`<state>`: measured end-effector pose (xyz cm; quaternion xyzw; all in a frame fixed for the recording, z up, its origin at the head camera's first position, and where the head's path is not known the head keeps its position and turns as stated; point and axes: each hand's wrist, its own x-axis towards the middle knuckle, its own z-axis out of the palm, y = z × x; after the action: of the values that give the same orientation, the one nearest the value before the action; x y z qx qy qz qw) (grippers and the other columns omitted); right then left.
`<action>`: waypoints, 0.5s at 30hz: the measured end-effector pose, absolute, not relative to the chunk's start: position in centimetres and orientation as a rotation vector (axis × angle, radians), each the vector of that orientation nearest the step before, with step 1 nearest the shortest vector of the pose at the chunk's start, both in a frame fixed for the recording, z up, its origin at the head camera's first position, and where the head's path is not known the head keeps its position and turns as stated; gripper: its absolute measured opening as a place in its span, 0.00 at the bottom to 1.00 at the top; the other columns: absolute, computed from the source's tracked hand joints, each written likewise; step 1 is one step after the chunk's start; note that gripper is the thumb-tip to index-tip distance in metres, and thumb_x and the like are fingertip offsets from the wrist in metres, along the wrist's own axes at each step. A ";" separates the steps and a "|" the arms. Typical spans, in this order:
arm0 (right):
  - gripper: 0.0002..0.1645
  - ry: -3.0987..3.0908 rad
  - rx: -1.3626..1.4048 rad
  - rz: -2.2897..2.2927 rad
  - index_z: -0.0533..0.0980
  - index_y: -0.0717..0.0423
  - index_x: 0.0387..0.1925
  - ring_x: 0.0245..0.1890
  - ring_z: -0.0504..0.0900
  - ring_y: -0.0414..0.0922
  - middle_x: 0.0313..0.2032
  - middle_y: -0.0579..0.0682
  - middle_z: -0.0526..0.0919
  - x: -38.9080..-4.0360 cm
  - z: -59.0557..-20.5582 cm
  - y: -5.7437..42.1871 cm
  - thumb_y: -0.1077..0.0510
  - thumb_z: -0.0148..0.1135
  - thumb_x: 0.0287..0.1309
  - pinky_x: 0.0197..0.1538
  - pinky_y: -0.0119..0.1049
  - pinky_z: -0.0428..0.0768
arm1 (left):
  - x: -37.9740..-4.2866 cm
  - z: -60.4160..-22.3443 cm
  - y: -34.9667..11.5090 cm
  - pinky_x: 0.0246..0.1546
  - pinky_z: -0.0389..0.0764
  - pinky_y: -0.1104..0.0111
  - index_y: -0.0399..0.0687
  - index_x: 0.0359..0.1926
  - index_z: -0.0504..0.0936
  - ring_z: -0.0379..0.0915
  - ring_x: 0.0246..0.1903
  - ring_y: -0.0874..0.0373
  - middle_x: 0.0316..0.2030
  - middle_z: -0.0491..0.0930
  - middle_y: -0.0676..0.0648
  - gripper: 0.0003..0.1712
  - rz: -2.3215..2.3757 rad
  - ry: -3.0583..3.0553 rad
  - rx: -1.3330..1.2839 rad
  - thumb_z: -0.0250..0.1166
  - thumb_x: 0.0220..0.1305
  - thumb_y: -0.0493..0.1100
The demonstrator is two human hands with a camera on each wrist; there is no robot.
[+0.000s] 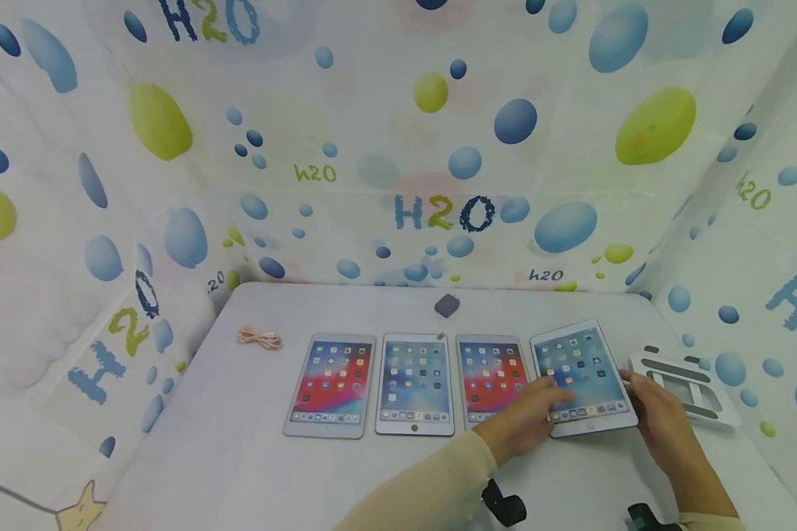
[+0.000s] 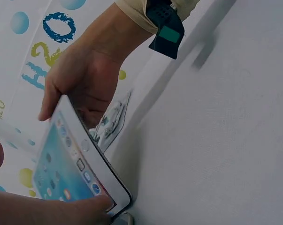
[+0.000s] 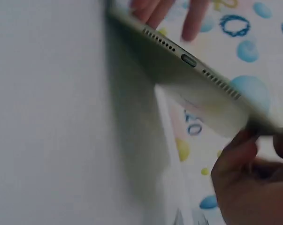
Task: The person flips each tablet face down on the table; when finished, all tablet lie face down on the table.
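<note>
My right hand [image 1: 660,417] grips the right edge of a white tablet [image 1: 581,369], its screen lit with app icons. The tablet is tilted, with its near edge raised off the table. Its charging port and speaker holes show along that edge in the right wrist view, where my right thumb and fingers pinch a corner [image 3: 258,125]. My left hand [image 1: 521,417] lies over the tablet's lower left side, fingers extended over the screen. In the left wrist view, a left-hand digit [image 2: 96,204] lies across the screen's lower corner.
Left of the held tablet lie a red-screened tablet [image 1: 488,361], partly covered by my left hand, a blue-screened tablet [image 1: 415,383] and another red-screened tablet [image 1: 332,383]. A coiled cable [image 1: 259,338] and a dark charger block [image 1: 447,305] lie farther back. A white stand [image 1: 687,387] with black pads is at right.
</note>
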<state>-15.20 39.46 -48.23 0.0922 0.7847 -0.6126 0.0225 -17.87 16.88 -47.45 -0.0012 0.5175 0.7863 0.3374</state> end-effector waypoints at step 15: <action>0.29 2.402 -0.207 -1.881 0.63 0.59 0.74 0.58 0.74 0.25 0.66 0.36 0.73 -15.7 -49.5 32.9 0.58 0.50 0.77 0.53 0.27 0.79 | -18.4 -47.4 15.8 0.56 0.75 0.35 0.60 0.76 0.64 0.76 0.60 0.41 0.64 0.73 0.46 0.39 2.205 1.436 0.061 0.67 0.67 0.47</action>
<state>-15.72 32.93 -49.52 -0.0678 0.7848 -0.6146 0.0418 -18.37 15.82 -47.36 0.0226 0.5281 0.8106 0.2520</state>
